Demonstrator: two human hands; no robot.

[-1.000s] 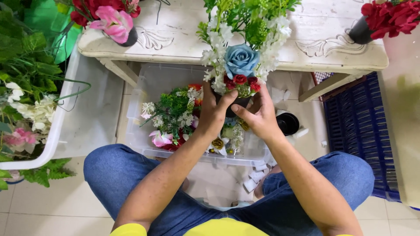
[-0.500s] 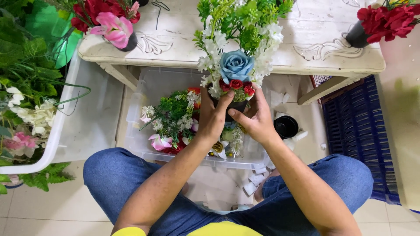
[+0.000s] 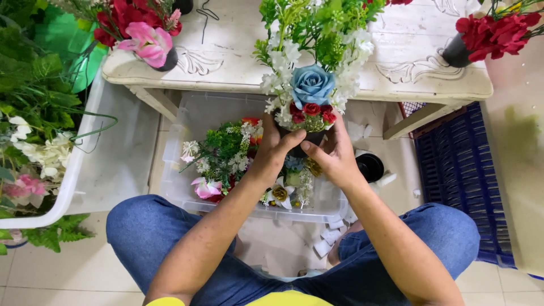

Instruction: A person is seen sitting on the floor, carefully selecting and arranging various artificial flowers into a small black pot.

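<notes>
Both of my hands hold a small dark pot (image 3: pixel 306 140) with an artificial flower arrangement (image 3: pixel 313 62): a blue rose, small red roses, white blossoms and green sprigs. My left hand (image 3: pixel 276 152) grips the pot's left side. On the pot's right side my right hand (image 3: pixel 335 157) wraps around it. The pot is lifted above a clear plastic bin (image 3: pixel 187 119) filled with loose artificial flowers (image 3: pixel 226 153), in front of a white table (image 3: pixel 238 62).
A pot with red and pink flowers (image 3: pixel 139 34) stands on the table at left, and a pot of red flowers (image 3: pixel 490 34) at right. A white bin with greenery (image 3: pixel 34 130) is at left. A black empty pot (image 3: pixel 371 167) and white foam scraps (image 3: pixel 328 238) lie on the floor. A blue crate (image 3: pixel 459 170) is right.
Both hands have raised the pot with the arrangement slightly and brought it closer to the table edge. The view has shifted a little.
</notes>
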